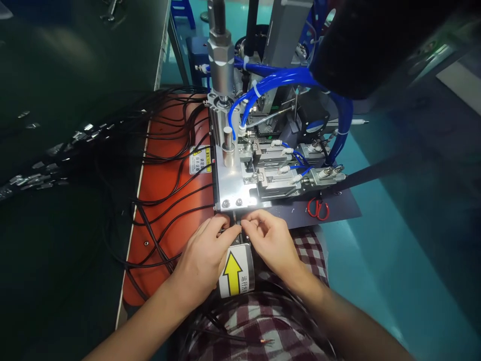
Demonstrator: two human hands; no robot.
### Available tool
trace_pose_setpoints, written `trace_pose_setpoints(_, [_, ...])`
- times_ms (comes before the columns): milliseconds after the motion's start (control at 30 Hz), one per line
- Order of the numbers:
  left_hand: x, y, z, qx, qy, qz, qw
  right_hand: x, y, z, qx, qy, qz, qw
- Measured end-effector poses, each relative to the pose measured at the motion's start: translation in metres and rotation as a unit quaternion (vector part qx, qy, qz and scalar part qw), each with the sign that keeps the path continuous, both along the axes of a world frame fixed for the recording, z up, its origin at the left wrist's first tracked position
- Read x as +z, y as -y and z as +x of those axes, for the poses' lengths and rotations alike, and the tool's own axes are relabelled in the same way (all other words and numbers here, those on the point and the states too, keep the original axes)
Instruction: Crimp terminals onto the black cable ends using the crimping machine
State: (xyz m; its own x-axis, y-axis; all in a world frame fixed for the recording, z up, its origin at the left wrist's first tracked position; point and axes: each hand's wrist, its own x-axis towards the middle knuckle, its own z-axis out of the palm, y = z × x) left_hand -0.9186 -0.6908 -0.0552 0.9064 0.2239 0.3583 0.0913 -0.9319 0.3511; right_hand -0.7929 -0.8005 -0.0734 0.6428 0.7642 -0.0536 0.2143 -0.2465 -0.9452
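My left hand (206,250) is closed at the front edge of the machine's metal plate (235,188), its thumb and fingers pressed together. My right hand (272,238) faces it from the right, thumb and forefinger pinched close to the left thumb. What either hand grips is hidden by the fingers. Between the wrists lies a white label with a yellow arrow (233,276). Below, a black cable with bare copper strands (266,342) at its end rests over the checkered cloth (244,316).
Black cables (180,188) run across the orange surface (165,175) on the left, with a bundle of metal-tipped ends (86,133) farther left. Blue air hoses (285,77) arch above the machine. Red-handled scissors (318,209) lie to the right on a dark sheet.
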Motion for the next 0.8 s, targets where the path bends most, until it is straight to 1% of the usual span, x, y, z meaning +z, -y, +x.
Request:
trace_pose_setpoints(67, [0.001, 0.0, 0.0, 0.001, 0.002, -0.001, 1.0, -0.002, -0.003, -0.002, -0.012, 0.023, 0.024, 0.999])
trace_pose_setpoints(167, [0.001, 0.0, 0.001, -0.002, 0.005, -0.005, 1.0, -0.006, -0.004, -0.003, -0.022, 0.087, 0.065, 0.994])
trace_pose_setpoints(267, [0.001, 0.0, 0.001, -0.003, 0.013, -0.013, 1.0, -0.006, -0.002, -0.002, -0.024, 0.094, 0.078, 0.992])
trace_pose_setpoints(333, [0.0, -0.001, 0.001, -0.002, 0.015, -0.02, 1.0, -0.005, -0.001, -0.002, -0.029, 0.045, 0.066, 0.996])
trace_pose_setpoints(400, [0.0, -0.001, 0.001, -0.002, 0.012, -0.022, 1.0, -0.005, -0.001, 0.0, -0.035, -0.034, 0.042, 0.998])
trace_pose_setpoints(467, [0.001, -0.001, 0.0, -0.002, 0.005, -0.018, 1.0, -0.005, -0.003, 0.002, -0.037, -0.108, 0.022, 0.993])
trace_pose_setpoints(533, [0.004, 0.0, 0.0, 0.001, -0.009, -0.005, 1.0, -0.005, -0.004, 0.005, -0.031, -0.151, 0.015, 0.988])
trace_pose_setpoints(633, [0.01, 0.005, -0.001, 0.029, -0.044, 0.065, 0.996, -0.006, -0.004, 0.009, -0.011, -0.19, 0.008, 0.982])
trace_pose_setpoints(700, [0.013, 0.008, -0.002, 0.051, -0.069, 0.114, 0.99, -0.007, 0.0, 0.01, -0.008, -0.205, 0.005, 0.979])
trace_pose_setpoints(733, [0.013, 0.01, -0.002, 0.055, -0.078, 0.123, 0.988, -0.008, 0.003, 0.009, -0.018, -0.203, 0.008, 0.979])
trace_pose_setpoints(800, [0.012, 0.012, -0.004, 0.048, -0.087, 0.114, 0.988, -0.009, 0.009, 0.003, -0.045, -0.172, 0.024, 0.984])
